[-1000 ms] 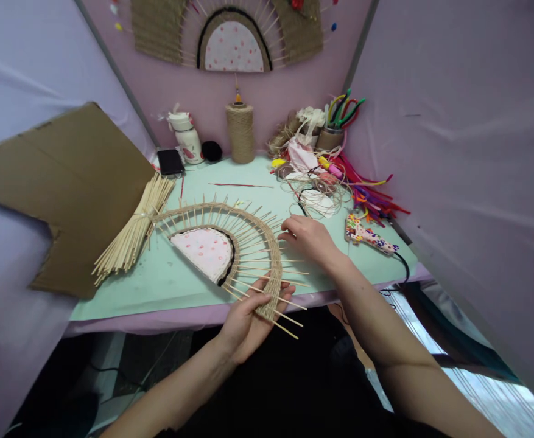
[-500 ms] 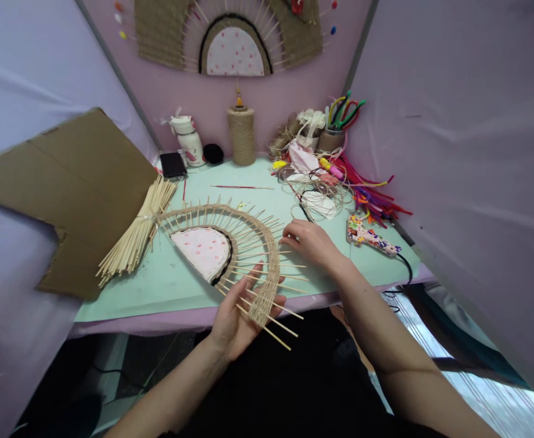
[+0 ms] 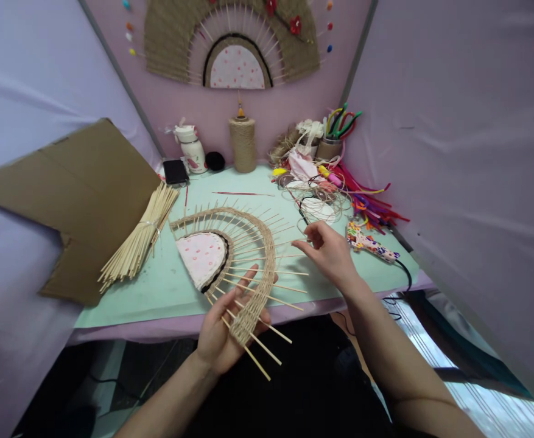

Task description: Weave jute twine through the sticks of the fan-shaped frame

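A half-round fan [image 3: 267, 243] of thin sticks and woven twine is tilted over the front of the table. At its centre is a white half-disc [image 3: 203, 258] with pink spots, edged with black cord. My left hand [image 3: 223, 331] holds the fan's near end, fingers beneath the sticks and thumb along the inner side. My right hand [image 3: 333, 252] is just right of the stick tips, with thumb and fingers drawn together. Whatever lies between those fingers is too small to make out.
A bundle of sticks [image 3: 143, 237] lies left beside cardboard [image 3: 97, 182]. Behind stand a bottle [image 3: 191, 149] and a twine spool [image 3: 243, 146]. At right are tangled twine [image 3: 340, 204], pipe cleaners [image 3: 379, 207] and a corded glue gun [image 3: 371, 240]. A finished fan [image 3: 166, 55] hangs on the wall.
The fan and my left hand have shifted left and toward me, its far end now apart from the stick bundle. My right hand has moved right, away from the stick tips.
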A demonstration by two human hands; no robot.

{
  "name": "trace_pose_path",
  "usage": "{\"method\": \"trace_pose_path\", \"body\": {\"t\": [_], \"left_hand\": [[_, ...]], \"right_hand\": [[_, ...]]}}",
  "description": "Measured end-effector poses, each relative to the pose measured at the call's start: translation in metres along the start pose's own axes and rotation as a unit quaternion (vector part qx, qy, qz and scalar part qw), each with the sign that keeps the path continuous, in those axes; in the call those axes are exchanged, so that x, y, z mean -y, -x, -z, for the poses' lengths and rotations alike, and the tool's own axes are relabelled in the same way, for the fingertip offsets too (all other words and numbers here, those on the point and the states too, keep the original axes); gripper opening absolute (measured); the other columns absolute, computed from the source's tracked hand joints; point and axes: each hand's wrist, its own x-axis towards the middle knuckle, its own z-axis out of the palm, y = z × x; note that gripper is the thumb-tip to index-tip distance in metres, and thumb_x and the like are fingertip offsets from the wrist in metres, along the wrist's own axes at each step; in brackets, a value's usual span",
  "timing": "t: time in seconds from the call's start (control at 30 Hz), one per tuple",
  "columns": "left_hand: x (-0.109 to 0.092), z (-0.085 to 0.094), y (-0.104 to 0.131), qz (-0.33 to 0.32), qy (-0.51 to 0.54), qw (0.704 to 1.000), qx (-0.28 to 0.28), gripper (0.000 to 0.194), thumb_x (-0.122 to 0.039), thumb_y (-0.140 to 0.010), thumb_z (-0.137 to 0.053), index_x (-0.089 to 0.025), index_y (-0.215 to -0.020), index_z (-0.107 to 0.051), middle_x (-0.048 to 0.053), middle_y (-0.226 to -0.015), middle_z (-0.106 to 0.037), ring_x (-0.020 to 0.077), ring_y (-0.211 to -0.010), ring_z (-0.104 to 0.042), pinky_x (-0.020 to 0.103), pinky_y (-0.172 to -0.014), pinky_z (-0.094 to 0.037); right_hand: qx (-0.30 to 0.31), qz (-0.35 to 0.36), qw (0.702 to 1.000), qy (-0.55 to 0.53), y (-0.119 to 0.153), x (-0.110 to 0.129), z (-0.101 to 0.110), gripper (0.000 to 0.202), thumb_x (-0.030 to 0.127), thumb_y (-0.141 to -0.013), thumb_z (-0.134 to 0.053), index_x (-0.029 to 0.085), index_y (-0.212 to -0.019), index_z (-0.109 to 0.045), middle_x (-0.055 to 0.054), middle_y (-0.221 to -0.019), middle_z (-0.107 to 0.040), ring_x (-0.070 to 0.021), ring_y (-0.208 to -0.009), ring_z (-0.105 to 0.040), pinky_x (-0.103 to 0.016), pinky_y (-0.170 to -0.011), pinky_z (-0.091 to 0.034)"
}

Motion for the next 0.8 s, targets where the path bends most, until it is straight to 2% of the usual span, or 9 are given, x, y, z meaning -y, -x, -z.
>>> {"method": "trace_pose_path", "body": {"t": [0.07, 0.13, 0.23, 0.33, 0.43, 0.5, 0.63, 0.8], "left_hand": [[-0.001, 0.000, 0.001, -0.002, -0.004, 1.000, 0.014, 0.059, -0.034, -0.093, -0.048, -0.025, -0.149, -0.034, 0.014, -0.139, -0.055, 0.0135, -0.067, -0.066, 0.028, -0.065, -0.057], [-0.002, 0.000, 0.002, -0.003, -0.008, 1.000, 0.024, 0.059, -0.034, -0.093, -0.047, -0.025, -0.150, -0.033, 0.014, -0.139, -0.054, 0.0137, -0.068, -0.066, 0.028, -0.066, -0.057], [-0.001, 0.001, 0.004, -0.003, -0.011, 1.000, 0.027, 0.059, -0.034, -0.094, -0.046, -0.023, -0.150, -0.033, 0.015, -0.138, -0.055, 0.0136, -0.067, -0.065, 0.028, -0.065, -0.057], [-0.001, 0.003, 0.006, -0.006, -0.010, 1.000, 0.024, 0.060, -0.034, -0.093, -0.046, -0.023, -0.150, -0.033, 0.016, -0.138, -0.055, 0.0130, -0.066, -0.065, 0.027, -0.064, -0.056], [0.000, 0.004, 0.006, -0.003, -0.011, 1.000, 0.019, 0.060, -0.034, -0.093, -0.046, -0.022, -0.150, -0.033, 0.016, -0.137, -0.056, 0.0134, -0.065, -0.065, 0.027, -0.064, -0.056], [0.000, 0.005, 0.006, 0.003, -0.012, 1.000, 0.016, 0.060, -0.033, -0.092, -0.046, -0.022, -0.150, -0.033, 0.016, -0.136, -0.057, 0.0140, -0.065, -0.065, 0.027, -0.064, -0.055], [0.001, 0.006, 0.004, 0.003, -0.016, 1.000, 0.007, 0.062, -0.031, -0.091, -0.047, -0.023, -0.150, -0.031, 0.015, -0.133, -0.059, 0.0136, -0.063, -0.065, 0.027, -0.063, -0.054], [0.002, 0.010, 0.004, 0.007, -0.023, 1.000, -0.004, 0.065, -0.031, -0.090, -0.048, -0.021, -0.151, -0.029, 0.017, -0.131, -0.060, 0.0141, -0.062, -0.065, 0.026, -0.062, -0.052]], "right_hand": [[-0.016, -0.035, 0.999, -0.032, 0.002, 0.001, 0.000, 0.025, 0.038, -0.077, -0.070, 0.021, -0.084, -0.053, 0.003, -0.069, -0.053, -0.0116, -0.058, -0.045, -0.026, -0.060, -0.037], [0.001, -0.070, 0.995, -0.075, 0.002, 0.001, -0.001, 0.026, 0.040, -0.075, -0.070, 0.021, -0.080, -0.054, 0.004, -0.065, -0.053, -0.0112, -0.057, -0.044, -0.025, -0.059, -0.037], [0.087, -0.122, 0.977, -0.153, -0.004, -0.003, -0.002, 0.026, 0.042, -0.073, -0.069, 0.020, -0.072, -0.055, 0.003, -0.062, -0.054, -0.0112, -0.057, -0.045, -0.025, -0.056, -0.035], [0.180, -0.172, 0.942, -0.225, -0.014, -0.010, -0.002, 0.029, 0.044, -0.067, -0.072, 0.019, -0.071, -0.056, 0.004, -0.059, -0.054, -0.0098, -0.053, -0.044, -0.024, -0.052, -0.032], [0.231, -0.209, 0.912, -0.267, -0.023, -0.014, -0.001, 0.033, 0.044, -0.063, -0.074, 0.019, -0.075, -0.055, 0.007, -0.055, -0.049, -0.0077, -0.047, -0.038, -0.023, -0.047, -0.026], [0.240, -0.214, 0.906, -0.275, -0.029, -0.014, -0.002, 0.033, 0.041, -0.062, -0.073, 0.020, -0.078, -0.054, 0.007, -0.056, -0.050, -0.0073, -0.046, -0.037, -0.023, -0.046, -0.025], [0.223, -0.197, 0.925, -0.237, -0.036, -0.011, -0.003, 0.031, 0.033, -0.064, -0.069, 0.021, -0.086, -0.050, 0.007, -0.058, -0.050, -0.0089, -0.049, -0.040, -0.023, -0.046, -0.027], [0.241, -0.126, 0.941, -0.201, -0.042, -0.004, 0.012, 0.029, 0.029, -0.067, -0.067, 0.020, -0.089, -0.051, 0.004, -0.067, -0.056, -0.0117, -0.061, -0.050, -0.024, -0.057, -0.038]]}}
